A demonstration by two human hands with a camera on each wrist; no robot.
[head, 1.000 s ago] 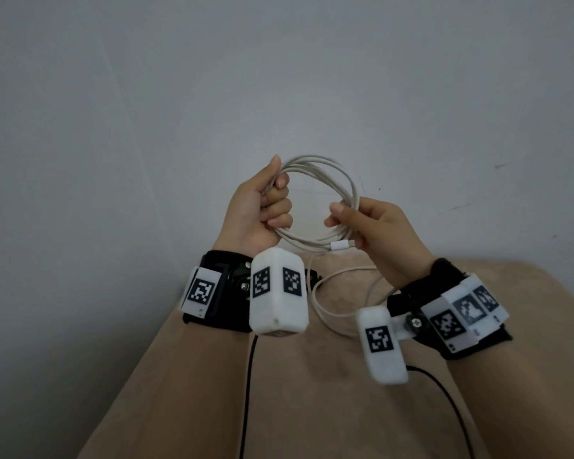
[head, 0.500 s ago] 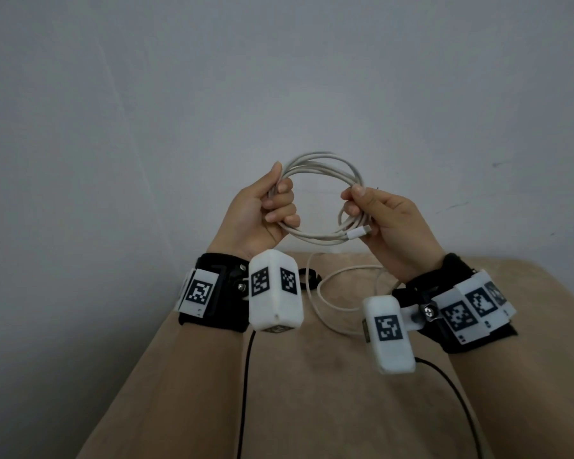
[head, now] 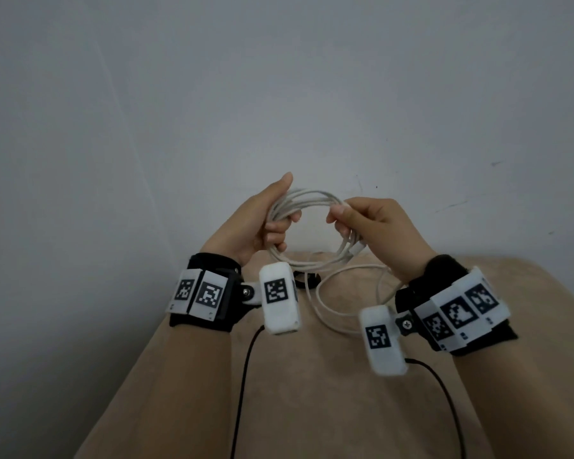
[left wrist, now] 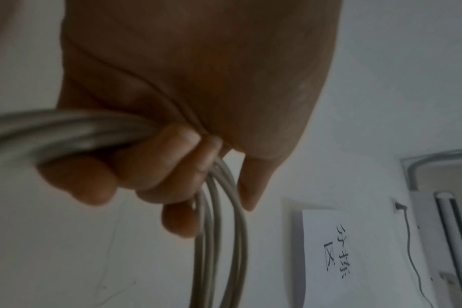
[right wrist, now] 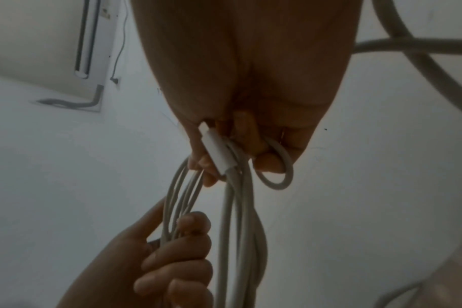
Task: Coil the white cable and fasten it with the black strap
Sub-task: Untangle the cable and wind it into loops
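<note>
The white cable (head: 307,264) is wound into a round coil held up in front of the wall. My left hand (head: 265,220) grips the coil's left side, fingers curled round several strands (left wrist: 92,133). My right hand (head: 362,223) pinches the right side and the white plug end (right wrist: 216,150) against the strands. A loose tail of cable (head: 325,303) hangs down to the beige surface. The black strap (head: 307,280) lies on the surface behind the left wrist camera, mostly hidden.
A beige cloth-covered surface (head: 312,409) lies below my forearms, against a plain grey wall (head: 279,94). Two black camera leads (head: 242,376) run back along it. A paper sign (left wrist: 327,248) hangs on the wall.
My right hand has slid up the coil's right side, from its bottom to near its top, carrying the plug end with it. The left hand's grip is unchanged.
</note>
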